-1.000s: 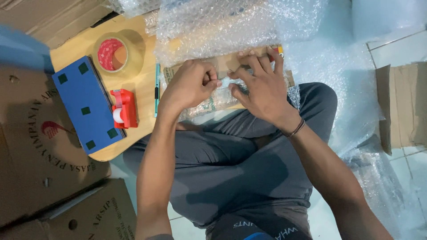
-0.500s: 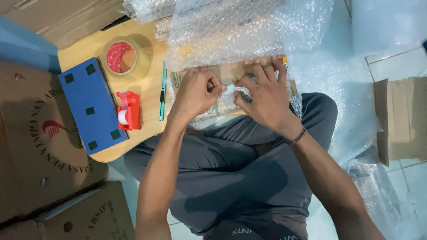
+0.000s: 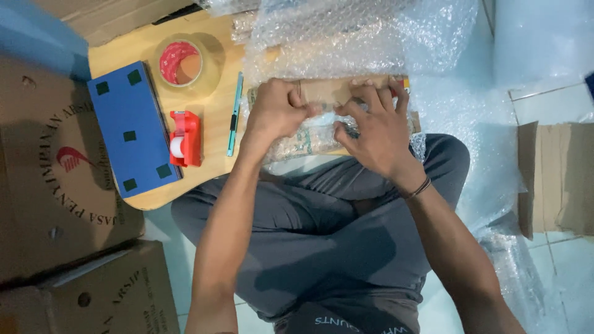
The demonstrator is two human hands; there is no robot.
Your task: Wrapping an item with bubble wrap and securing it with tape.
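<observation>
A brown parcel [image 3: 328,93] half-wrapped in bubble wrap [image 3: 346,43] is pinned on the bench [image 3: 213,133], its near edge pinched by the left hand [image 3: 278,111] and pressed under the right hand [image 3: 371,130], fingers spread.

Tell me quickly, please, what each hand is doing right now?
Left hand: closed, pinching the brown parcel.
Right hand: fingers spread, pressing on the same parcel.
</observation>
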